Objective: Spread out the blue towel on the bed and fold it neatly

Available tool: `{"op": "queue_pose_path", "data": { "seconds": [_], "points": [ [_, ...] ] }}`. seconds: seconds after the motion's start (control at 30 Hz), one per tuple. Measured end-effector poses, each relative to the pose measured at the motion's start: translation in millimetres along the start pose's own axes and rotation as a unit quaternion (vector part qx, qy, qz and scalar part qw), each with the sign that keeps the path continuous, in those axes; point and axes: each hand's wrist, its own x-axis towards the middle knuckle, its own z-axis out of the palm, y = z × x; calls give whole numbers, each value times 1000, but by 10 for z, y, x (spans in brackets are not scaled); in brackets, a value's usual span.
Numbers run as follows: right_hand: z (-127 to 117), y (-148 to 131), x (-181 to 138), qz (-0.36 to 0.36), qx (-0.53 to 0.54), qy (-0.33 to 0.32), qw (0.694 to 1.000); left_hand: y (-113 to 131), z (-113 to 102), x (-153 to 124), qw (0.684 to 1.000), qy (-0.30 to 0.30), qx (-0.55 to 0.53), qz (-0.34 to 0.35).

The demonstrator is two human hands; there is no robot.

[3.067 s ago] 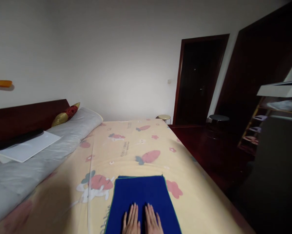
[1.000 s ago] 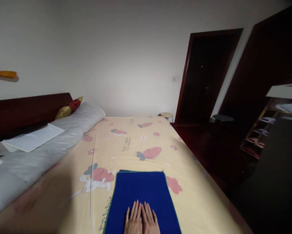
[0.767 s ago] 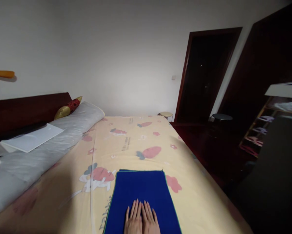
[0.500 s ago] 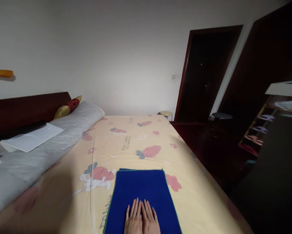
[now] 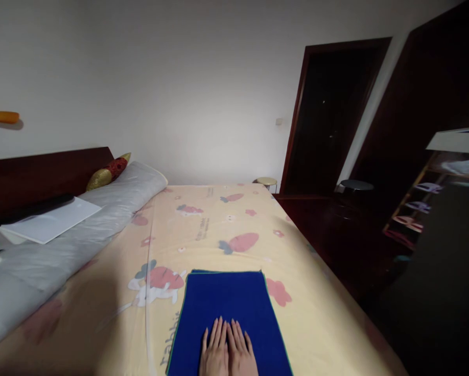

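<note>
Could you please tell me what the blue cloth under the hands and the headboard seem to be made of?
The blue cloth looks like soft matte fabric, perhaps microfibre or terry: no shine, a thin green stitched edge. The headboard looks like dark reddish-brown wood or veneer, smooth with a slight sheen.

The folded cloth (image 5: 226, 308) is lying on the bed (image 5: 219, 235) at its near edge, with both hands, left hand (image 5: 214, 352) and right hand (image 5: 242, 352), resting flat on it, side by side and touching. The long bolster (image 5: 62, 240) is lying along the bed's left, carrying a flat board (image 5: 48, 224).
</note>
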Motion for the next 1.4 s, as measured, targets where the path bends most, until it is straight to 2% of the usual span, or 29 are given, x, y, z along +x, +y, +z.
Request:
{"op": "queue_pose_path", "data": {
  "seconds": [0.13,0.43,0.53,0.67,0.77,0.83,0.9,0.97,1.03,1.13,1.2,1.27,1.33,1.4],
  "points": [
    [34,2,-6,10,9,-1,1000,-4,20,-3,1000,10,13,2],
    [350,98,-21,-7,-13,117,993,-93,245,5,996,77,40,28],
    [346,98,7,-17,-23,117,993,-91,245,32,995,87,37,35],
    [195,77,39,-23,-21,62,998,-96,124,55,996,78,16,25],
    [-11,178,11,29,-15,29,999,-279,-5,-52,998,61,1,22],
    [-177,331,-50,93,-21,25,995,-501,-80,-204,998,64,17,-22],
    [-330,511,-131,135,-30,26,990,-730,-139,-377,991,80,47,-98],
    [-429,663,-205,143,-35,23,989,-891,-179,-512,982,92,71,-148],
    [-443,745,-249,143,-41,25,989,-942,-197,-565,978,91,80,-168],
    [-310,712,-233,149,-67,69,984,-814,-160,-478,971,88,85,-206],
    [-163,593,-169,119,-84,124,982,-629,-86,-349,969,99,81,-211],
    [-17,422,-78,52,-95,184,977,-412,21,-212,980,112,63,-155],
    [104,243,15,-13,-100,228,968,-217,146,-106,990,119,47,-64],
    [192,106,80,-38,-99,249,963,-95,266,-49,991,125,47,-9]
  ]
}}
